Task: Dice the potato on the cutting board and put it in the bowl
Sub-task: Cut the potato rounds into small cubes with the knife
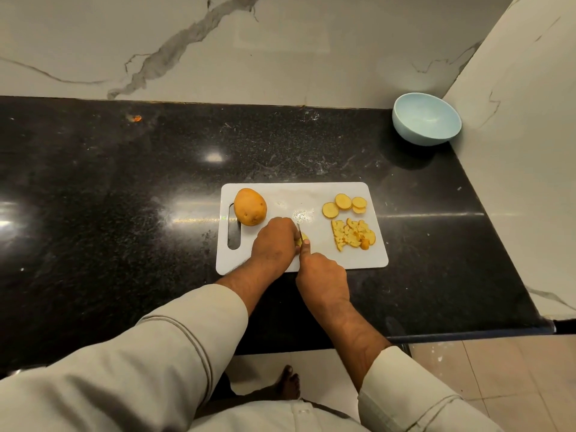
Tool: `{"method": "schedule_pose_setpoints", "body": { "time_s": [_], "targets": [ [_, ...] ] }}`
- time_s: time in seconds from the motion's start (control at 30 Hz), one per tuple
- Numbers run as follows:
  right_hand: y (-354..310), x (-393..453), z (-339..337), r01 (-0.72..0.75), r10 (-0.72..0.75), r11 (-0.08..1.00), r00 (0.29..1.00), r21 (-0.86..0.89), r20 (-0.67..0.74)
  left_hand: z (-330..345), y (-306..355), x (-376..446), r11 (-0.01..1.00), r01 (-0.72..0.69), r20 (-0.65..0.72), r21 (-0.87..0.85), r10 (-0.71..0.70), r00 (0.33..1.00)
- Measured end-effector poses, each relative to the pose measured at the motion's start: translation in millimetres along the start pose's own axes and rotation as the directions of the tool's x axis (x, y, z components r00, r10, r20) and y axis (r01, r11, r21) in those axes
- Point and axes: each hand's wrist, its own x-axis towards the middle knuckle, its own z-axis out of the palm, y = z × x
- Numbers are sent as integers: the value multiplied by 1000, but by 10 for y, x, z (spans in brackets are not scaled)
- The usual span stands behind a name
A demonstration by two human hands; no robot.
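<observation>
A white cutting board [314, 194] lies on the black counter. On its left end sits a large uncut potato piece [250, 206]. Round potato slices [343, 205] lie at the board's right, with a pile of diced potato [353, 235] just below them. My left hand [274, 244] holds down a small potato piece [304, 237], mostly hidden under its fingers. My right hand [321, 272] grips a knife [298, 228], forefinger stretched along its back; only the blade tip shows beside the piece. A pale blue bowl [426, 118] stands empty in the far right corner.
The black granite counter [124, 198] stretches left of the board, with a small orange scrap [136, 118] near the back wall. A marble wall rises behind and to the right of the bowl. The counter's front edge runs below my forearms.
</observation>
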Motion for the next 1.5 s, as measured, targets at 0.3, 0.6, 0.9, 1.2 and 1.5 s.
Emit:
{"method": "schedule_pose_setpoints", "body": {
  "time_s": [0.3,0.6,0.9,1.2,1.5],
  "targets": [
    [54,-237,-53,37,-37,999,999,-3,30,32,-98,55,993,21,0,-117,-21,1000],
    [156,-573,-2,2,-5,999,997,40,76,67,-132,53,991,3,-23,-136,-6,1000],
    [67,-279,-136,7,-6,1000,999,28,-42,63,-127,13,993,5,-36,-121,-9,999],
    [-47,-66,-97,5,-5,1000,1000,19,-8,30,-108,-11,988,16,-56,-154,-25,998],
    [-54,0,-61,18,-18,1000,1000,0,23,-3,-103,-31,992,30,-37,-120,-34,999]
  ]
}}
